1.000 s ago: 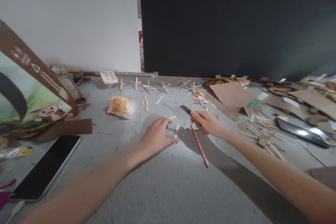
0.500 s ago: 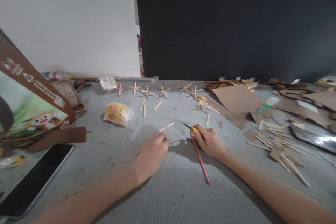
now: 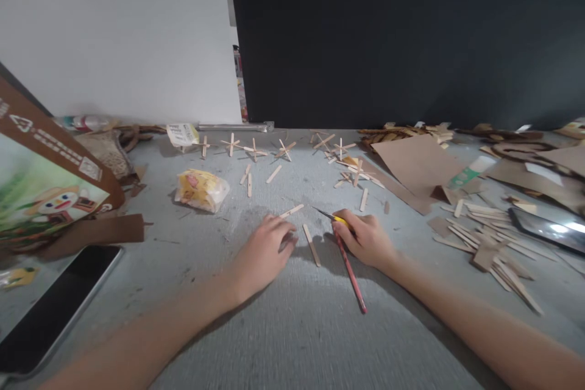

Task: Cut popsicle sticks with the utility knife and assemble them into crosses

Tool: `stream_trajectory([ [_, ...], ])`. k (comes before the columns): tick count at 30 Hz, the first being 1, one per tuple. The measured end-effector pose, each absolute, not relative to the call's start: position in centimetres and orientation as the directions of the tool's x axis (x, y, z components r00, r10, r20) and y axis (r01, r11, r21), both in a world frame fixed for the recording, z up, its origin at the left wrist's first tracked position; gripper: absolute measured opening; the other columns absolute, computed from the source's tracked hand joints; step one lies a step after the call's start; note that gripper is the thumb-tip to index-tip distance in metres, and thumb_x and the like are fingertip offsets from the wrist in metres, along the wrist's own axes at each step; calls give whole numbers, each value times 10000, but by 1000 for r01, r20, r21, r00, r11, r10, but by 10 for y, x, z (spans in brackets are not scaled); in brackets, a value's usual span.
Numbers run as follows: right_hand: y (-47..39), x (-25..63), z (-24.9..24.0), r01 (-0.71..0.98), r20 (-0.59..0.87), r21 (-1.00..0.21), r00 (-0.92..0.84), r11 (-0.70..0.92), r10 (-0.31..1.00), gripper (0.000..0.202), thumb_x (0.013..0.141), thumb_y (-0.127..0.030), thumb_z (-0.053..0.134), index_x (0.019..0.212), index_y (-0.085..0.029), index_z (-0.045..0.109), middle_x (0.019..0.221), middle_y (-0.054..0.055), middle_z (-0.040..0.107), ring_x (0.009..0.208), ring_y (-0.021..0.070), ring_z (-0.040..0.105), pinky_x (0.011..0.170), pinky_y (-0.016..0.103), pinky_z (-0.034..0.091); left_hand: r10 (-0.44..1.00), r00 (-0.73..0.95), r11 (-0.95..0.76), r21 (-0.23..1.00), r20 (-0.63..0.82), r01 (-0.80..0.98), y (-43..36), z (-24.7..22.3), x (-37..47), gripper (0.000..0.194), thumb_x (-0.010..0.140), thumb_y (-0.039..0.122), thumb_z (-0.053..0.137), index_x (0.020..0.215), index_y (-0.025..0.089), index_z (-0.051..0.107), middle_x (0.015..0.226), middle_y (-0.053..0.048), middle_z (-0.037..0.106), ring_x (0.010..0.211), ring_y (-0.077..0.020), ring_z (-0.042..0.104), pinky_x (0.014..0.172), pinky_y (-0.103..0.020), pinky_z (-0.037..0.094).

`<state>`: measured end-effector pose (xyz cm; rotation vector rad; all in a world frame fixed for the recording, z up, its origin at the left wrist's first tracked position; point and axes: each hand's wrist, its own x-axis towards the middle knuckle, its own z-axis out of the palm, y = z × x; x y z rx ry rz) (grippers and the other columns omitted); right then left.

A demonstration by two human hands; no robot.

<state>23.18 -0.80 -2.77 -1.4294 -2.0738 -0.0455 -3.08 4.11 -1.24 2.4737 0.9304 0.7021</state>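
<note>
My right hand (image 3: 365, 239) is closed around a craft knife with a yellow grip (image 3: 340, 220), its thin blade pointing left. A red pencil (image 3: 351, 274) slants out from under that hand toward me; whether the fingers grip it too is unclear. My left hand (image 3: 265, 253) rests on the table with fingers bent and a gap between thumb and forefinger, nothing visible in it. Just beyond its fingertips lies a marked wooden stick (image 3: 292, 211), partly hidden by them. Between the hands a second wooden stick (image 3: 311, 245) lies flat on the table.
Crossed-stick pieces (image 3: 284, 150) stand in a row at the back. A plastic packet (image 3: 201, 190) sits left of centre, a phone (image 3: 59, 311) and a printed bag (image 3: 55, 177) farther left. At right are loose sticks (image 3: 512, 280), brown cardboard (image 3: 418, 170), a glue stick (image 3: 473, 172) and another phone (image 3: 548, 228).
My left hand has let go of the wooden stick, which has turned from nearly crosswise to lengthwise on the table. The fingers have loosened. My right hand keeps the knife almost still.
</note>
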Motion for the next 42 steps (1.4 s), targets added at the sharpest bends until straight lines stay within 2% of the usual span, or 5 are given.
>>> stream_trajectory([
  [5, -9, 232, -28, 856, 491, -332, -202, 396, 847, 432, 1122, -458, 316, 936, -218, 624, 663, 26, 689, 527, 150, 627, 568, 256, 439, 599, 741, -776, 450, 303, 443, 31, -17, -25, 353, 1021, 359, 655, 1347, 232, 694, 1403, -114, 678, 1401, -297, 542, 1185, -532, 466],
  [14, -7, 234, -1, 868, 368, -241, -333, 435, 868, 479, 1142, -440, 280, 921, -210, 637, 705, 44, 692, 600, 162, 651, 581, 258, 413, 620, 753, -731, 511, 222, 451, 34, -21, -24, 440, 926, 457, 779, 1306, 238, 739, 1481, -119, 662, 1459, -316, 522, 1225, -559, 425],
  [18, -14, 242, 34, 857, 214, -234, -416, 460, 884, 385, 1130, -352, 333, 1212, -230, 689, 911, 68, 781, 677, 170, 687, 584, 268, 408, 643, 727, -701, 568, 240, 431, 38, -22, -25, 560, 863, 458, 839, 1355, 231, 695, 1430, -113, 694, 1430, -314, 553, 1214, -534, 444],
  [27, -16, 231, 27, 827, 67, 211, -544, 521, 837, 434, 1134, -425, 419, 901, -198, 706, 689, 36, 731, 519, 135, 612, 520, 297, 221, 659, 723, -693, 541, 208, 476, 38, -26, -23, 564, 856, 500, 830, 1344, 241, 715, 1535, -108, 620, 1521, -340, 455, 1255, -566, 374],
  [42, -14, 222, 19, 819, 57, 247, -545, 517, 836, 395, 1122, -395, 480, 834, -193, 659, 648, 20, 723, 510, 142, 645, 530, 312, 207, 657, 729, -688, 547, 192, 476, 38, -25, -24, 561, 859, 511, 825, 1334, 228, 733, 1528, -134, 622, 1514, -362, 461, 1244, -594, 369],
])
